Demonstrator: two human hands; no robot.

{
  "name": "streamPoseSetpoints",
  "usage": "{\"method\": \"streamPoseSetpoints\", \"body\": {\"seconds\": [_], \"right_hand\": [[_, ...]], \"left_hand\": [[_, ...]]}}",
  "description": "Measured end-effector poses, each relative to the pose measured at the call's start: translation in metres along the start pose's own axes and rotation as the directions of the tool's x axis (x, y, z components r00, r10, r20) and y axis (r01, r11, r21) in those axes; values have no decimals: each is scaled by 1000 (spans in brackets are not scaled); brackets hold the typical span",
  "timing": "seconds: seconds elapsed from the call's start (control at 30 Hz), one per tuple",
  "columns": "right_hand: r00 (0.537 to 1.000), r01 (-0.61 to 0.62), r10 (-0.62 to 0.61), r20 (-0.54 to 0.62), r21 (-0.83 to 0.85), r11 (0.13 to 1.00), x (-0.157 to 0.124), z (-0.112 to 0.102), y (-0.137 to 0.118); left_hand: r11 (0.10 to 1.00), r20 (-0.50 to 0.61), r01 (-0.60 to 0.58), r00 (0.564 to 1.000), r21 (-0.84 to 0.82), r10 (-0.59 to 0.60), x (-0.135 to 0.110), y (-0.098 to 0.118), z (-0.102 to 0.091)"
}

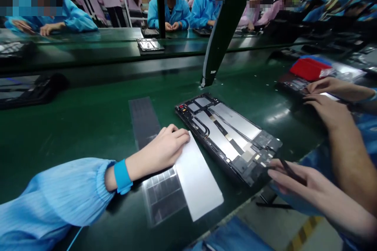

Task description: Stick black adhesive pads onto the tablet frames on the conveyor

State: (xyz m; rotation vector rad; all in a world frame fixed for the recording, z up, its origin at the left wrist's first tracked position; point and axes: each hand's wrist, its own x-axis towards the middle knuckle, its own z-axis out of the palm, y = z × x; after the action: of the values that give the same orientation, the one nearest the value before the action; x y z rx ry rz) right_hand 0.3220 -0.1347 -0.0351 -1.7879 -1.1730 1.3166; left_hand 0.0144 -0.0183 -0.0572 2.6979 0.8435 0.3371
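As the left hand [160,151] touches a white sheet [200,180], a tablet [226,137] lies beside.

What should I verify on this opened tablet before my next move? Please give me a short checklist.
1. Opened tablet lies flat, inner side up, on the green bench mat: ok.
2. White sheet is pressed down by the left hand: ok.
3. Blue wrist strap is on the left wrist: ok.
4. Strap's grounding: cannot tell.
5. Slim black tool is held in the right hand; its tip's contact with the tablet: cannot tell.
6. Co-worker's hands are apart from the tablet: ok.
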Motion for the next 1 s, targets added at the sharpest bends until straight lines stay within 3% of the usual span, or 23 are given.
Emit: {"method": "streamPoseSetpoints", "body": {"seconds": [0.03, 0.07, 0.13, 0.2, 0.3, 0.33, 0.4, 0.47, 0.53, 0.83, 1.0], "right_hand": [[985, 75, -98, -145, -155, 985, -5, 1, -2], [939, 132, -211, -272, -281, 951, -8, 3, -7], [834, 268, -412, -367, -384, 884, -8, 12, -23], [800, 446, -551, -238, -378, 811, 1, 23, -43], [801, 592, -586, 120, -309, 745, 31, 47, -69], [765, 644, -597, 244, -277, 713, 41, 56, -75], [632, 768, -648, 425, -227, 600, 61, 74, -86], [485, 869, -699, 526, -199, 453, 77, 91, -93], [420, 904, -717, 556, -184, 386, 89, 102, -97], [483, 858, -700, 526, -126, 498, 107, 114, -88], [448, 893, -768, 457, -183, 412, 103, 120, -89]], "left_hand": [[1000, 2, -11, 1000, -18, 11, 1, -2, -1], [999, 1, -23, 1000, -46, 23, 2, -4, -3], [992, -11, -48, 999, -118, 48, 5, -11, -6], [977, -15, -69, 998, -204, 68, 7, -18, -11], [943, 24, -67, 997, -326, 79, 11, -29, -17], [933, 44, -54, 996, -355, 75, 12, -31, -19], [921, 80, -28, 995, -388, 64, 13, -34, -22], [921, 96, -14, 994, -389, 55, 14, -35, -23], [929, 98, -2, 994, -371, 41, 14, -35, -22], [935, 109, -1, 993, -355, 42, 15, -39, -20], [943, 106, 4, 994, -334, 33, 13, -34, -22]]}}
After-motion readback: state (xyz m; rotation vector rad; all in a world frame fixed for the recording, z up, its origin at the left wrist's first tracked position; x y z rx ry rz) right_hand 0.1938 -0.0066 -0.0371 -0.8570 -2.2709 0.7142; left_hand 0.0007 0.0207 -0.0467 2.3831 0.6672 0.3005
